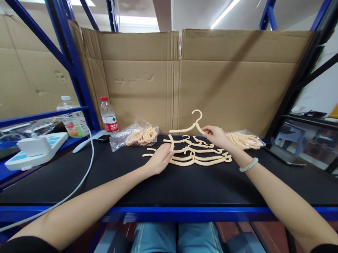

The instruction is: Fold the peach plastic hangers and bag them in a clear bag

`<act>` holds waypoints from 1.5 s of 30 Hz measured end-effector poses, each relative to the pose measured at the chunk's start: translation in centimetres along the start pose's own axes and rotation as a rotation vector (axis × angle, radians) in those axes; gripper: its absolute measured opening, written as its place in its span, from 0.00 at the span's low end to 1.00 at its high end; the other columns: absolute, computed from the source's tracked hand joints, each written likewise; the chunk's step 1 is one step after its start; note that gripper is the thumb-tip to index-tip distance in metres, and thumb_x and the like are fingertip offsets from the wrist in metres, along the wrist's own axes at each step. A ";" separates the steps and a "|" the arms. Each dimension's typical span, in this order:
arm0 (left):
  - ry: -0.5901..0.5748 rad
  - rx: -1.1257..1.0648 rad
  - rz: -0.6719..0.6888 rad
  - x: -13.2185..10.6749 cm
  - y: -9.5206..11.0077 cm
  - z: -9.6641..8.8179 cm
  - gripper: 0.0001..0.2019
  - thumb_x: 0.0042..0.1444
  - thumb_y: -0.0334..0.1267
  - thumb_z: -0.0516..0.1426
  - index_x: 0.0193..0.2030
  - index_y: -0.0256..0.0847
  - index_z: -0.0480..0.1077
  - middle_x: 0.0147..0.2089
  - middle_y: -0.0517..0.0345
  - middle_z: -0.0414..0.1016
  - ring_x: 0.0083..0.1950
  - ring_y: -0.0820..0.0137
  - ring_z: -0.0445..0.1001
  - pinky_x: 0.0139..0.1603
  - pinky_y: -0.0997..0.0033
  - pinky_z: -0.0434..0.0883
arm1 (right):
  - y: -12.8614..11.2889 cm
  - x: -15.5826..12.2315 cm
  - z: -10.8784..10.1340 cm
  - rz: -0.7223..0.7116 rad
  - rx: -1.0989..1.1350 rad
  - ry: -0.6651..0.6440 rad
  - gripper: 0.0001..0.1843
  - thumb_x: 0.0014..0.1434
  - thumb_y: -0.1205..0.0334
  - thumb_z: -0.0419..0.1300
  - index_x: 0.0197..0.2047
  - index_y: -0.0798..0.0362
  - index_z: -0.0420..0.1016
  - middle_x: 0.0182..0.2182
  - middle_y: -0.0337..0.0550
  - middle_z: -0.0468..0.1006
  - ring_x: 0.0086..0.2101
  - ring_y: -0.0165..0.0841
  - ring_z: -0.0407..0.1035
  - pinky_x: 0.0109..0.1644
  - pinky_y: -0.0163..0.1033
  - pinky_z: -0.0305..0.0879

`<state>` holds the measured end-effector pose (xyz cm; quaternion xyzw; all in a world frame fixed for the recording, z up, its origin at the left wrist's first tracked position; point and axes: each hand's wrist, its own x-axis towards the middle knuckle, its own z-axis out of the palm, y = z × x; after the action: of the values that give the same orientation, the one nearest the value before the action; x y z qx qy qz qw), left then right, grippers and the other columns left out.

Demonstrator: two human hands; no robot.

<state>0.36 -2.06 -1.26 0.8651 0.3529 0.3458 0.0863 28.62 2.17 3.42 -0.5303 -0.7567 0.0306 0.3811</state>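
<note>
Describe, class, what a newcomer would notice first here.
A cream, hook-topped plastic hanger held up in the person's right grip, before a tall brown cardboard panel, draws the eye first. Below, more cream hangers lie on the flat black tabletop, and a clear plastic red-capped bottle stands back left.

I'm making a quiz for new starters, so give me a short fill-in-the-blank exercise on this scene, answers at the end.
1. The right hand holds up a cream ____, its hook on top.
2. The pale bracelet is worn on the ____ arm.
3. The bottle beside the plastic bag on the left has a ____ cap.
4. The tall panels behind the table are made of ____.

Answers: hanger; right; red; cardboard.
</note>
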 end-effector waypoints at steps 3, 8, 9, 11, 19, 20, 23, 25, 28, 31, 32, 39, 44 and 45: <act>0.151 -0.118 -0.030 0.1 0.2 -0.4 0.12 0.65 0.45 0.42 0.41 0.40 0.60 0.43 0.50 0.69 0.43 0.65 0.70 0.45 0.61 0.68 | -0.7 -1.2 -0.1 -0.022 0.115 -0.101 0.08 0.52 0.67 0.57 0.37 0.55 0.73 0.29 0.42 0.77 0.28 0.31 0.70 0.33 0.35 0.66; 0.224 -0.582 -0.197 0.4 -0.1 -0.4 0.15 0.62 0.52 0.46 0.35 0.43 0.49 0.36 0.58 0.73 0.23 0.76 0.71 0.26 0.73 0.67 | -1.7 -2.3 0.3 0.009 0.383 -0.285 0.12 0.50 0.64 0.59 0.39 0.55 0.67 0.29 0.41 0.73 0.27 0.29 0.68 0.29 0.33 0.65; 0.227 -0.655 -0.238 0.5 -0.1 -0.3 0.17 0.61 0.53 0.48 0.34 0.43 0.47 0.33 0.60 0.73 0.22 0.76 0.70 0.24 0.74 0.66 | -1.9 -2.4 0.3 0.009 0.398 -0.293 0.13 0.50 0.63 0.59 0.40 0.55 0.67 0.28 0.40 0.73 0.27 0.28 0.68 0.29 0.32 0.64; 0.234 -0.752 -0.305 0.6 0.0 -0.3 0.18 0.59 0.53 0.51 0.34 0.43 0.47 0.28 0.64 0.72 0.20 0.76 0.70 0.23 0.76 0.65 | -2.5 -2.5 0.3 0.005 0.382 -0.299 0.14 0.53 0.59 0.58 0.42 0.55 0.67 0.26 0.38 0.71 0.24 0.27 0.65 0.27 0.31 0.61; 0.265 -1.013 -0.369 0.8 0.3 -0.4 0.13 0.52 0.37 0.60 0.37 0.39 0.58 0.27 0.67 0.68 0.24 0.80 0.68 0.29 0.78 0.66 | -3.5 -3.0 -0.4 -0.050 0.379 -0.307 0.20 0.59 0.48 0.54 0.45 0.55 0.67 0.18 0.33 0.67 0.18 0.25 0.60 0.22 0.30 0.58; 0.264 -1.044 -0.381 0.8 0.3 -0.4 0.13 0.50 0.35 0.61 0.38 0.38 0.60 0.27 0.66 0.68 0.25 0.80 0.69 0.30 0.78 0.67 | -3.5 -3.0 -0.4 -0.054 0.391 -0.316 0.19 0.59 0.47 0.53 0.44 0.55 0.67 0.18 0.34 0.67 0.18 0.25 0.60 0.22 0.30 0.58; 0.284 -1.099 -0.432 0.8 0.5 -0.7 0.13 0.47 0.32 0.63 0.38 0.35 0.64 0.27 0.65 0.68 0.27 0.80 0.70 0.33 0.78 0.69 | -3.6 -3.1 -0.5 -0.052 0.427 -0.332 0.17 0.60 0.47 0.54 0.39 0.54 0.68 0.18 0.35 0.68 0.18 0.25 0.61 0.21 0.30 0.57; 0.324 -1.121 -0.476 0.9 0.7 -1.0 0.12 0.45 0.31 0.64 0.35 0.34 0.67 0.30 0.63 0.70 0.27 0.79 0.72 0.35 0.77 0.71 | -3.8 -3.2 -0.5 -0.041 0.445 -0.334 0.18 0.60 0.47 0.54 0.38 0.54 0.68 0.17 0.35 0.68 0.17 0.25 0.61 0.20 0.30 0.56; 0.393 -1.149 -0.552 1.1 0.8 -1.4 0.12 0.42 0.29 0.66 0.32 0.33 0.69 0.32 0.61 0.72 0.30 0.76 0.75 0.37 0.76 0.73 | -4.0 -3.3 -0.5 -0.038 0.456 -0.335 0.19 0.61 0.47 0.53 0.42 0.55 0.70 0.15 0.34 0.67 0.15 0.24 0.59 0.18 0.30 0.54; 0.400 -1.175 -0.587 1.1 0.6 -1.7 0.12 0.41 0.31 0.67 0.31 0.33 0.70 0.29 0.60 0.72 0.33 0.74 0.76 0.35 0.79 0.72 | -3.9 -3.2 -0.4 -0.070 0.511 -0.348 0.19 0.61 0.49 0.53 0.45 0.56 0.70 0.16 0.34 0.67 0.16 0.24 0.59 0.19 0.31 0.55; 0.388 -1.181 -0.587 1.1 0.5 -1.8 0.12 0.41 0.32 0.68 0.31 0.33 0.70 0.28 0.60 0.72 0.33 0.75 0.76 0.34 0.80 0.71 | -3.9 -3.2 -0.4 -0.086 0.536 -0.358 0.19 0.61 0.50 0.54 0.45 0.56 0.70 0.18 0.35 0.68 0.17 0.24 0.60 0.21 0.31 0.57; 0.348 -1.267 -0.553 1.1 0.2 -1.7 0.16 0.36 0.35 0.71 0.29 0.34 0.70 0.28 0.62 0.71 0.31 0.80 0.71 0.35 0.82 0.70 | -4.3 -3.2 -0.4 -0.146 0.576 -0.403 0.15 0.59 0.52 0.56 0.31 0.56 0.72 0.31 0.43 0.73 0.22 0.23 0.60 0.24 0.33 0.57; 0.248 -1.268 -0.550 1.0 0.6 -2.0 0.16 0.38 0.39 0.70 0.25 0.35 0.68 0.26 0.64 0.67 0.29 0.80 0.67 0.33 0.81 0.69 | -4.9 -3.3 -0.7 -0.142 0.556 -0.343 0.13 0.56 0.53 0.59 0.35 0.57 0.73 0.25 0.39 0.71 0.23 0.25 0.61 0.26 0.33 0.57; 0.229 -1.272 -0.561 1.0 0.6 -2.0 0.15 0.38 0.39 0.70 0.24 0.34 0.68 0.26 0.64 0.67 0.29 0.81 0.67 0.34 0.80 0.69 | -5.0 -3.3 -0.7 -0.138 0.553 -0.335 0.14 0.56 0.54 0.59 0.37 0.57 0.73 0.23 0.37 0.69 0.23 0.25 0.61 0.26 0.33 0.56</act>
<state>-0.12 -2.01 0.98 0.4814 0.2988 0.5387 0.6236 25.68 -3.00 4.32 -0.3419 -0.8059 0.2961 0.3820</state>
